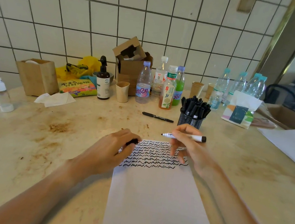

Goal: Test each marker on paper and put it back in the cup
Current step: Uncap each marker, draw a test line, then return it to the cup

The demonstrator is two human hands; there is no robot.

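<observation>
A sheet of paper (158, 197) lay at the bench's (44, 155) near edge, black squiggles across its top. The left hand (114, 147) gripped a black cap (132, 141); the right hand's (189, 146) fingers pinched an uncapped marker (184, 136), its print unreadable. Behind stood the mesh cup (190, 120) of markers; farther back, a tissue pack (237, 113) marked "tissue".

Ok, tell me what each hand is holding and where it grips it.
The right hand pinches an uncapped marker around its white barrel, tip pointing left. The left hand grips a small black piece, likely the cap, in its fingertips.
</observation>
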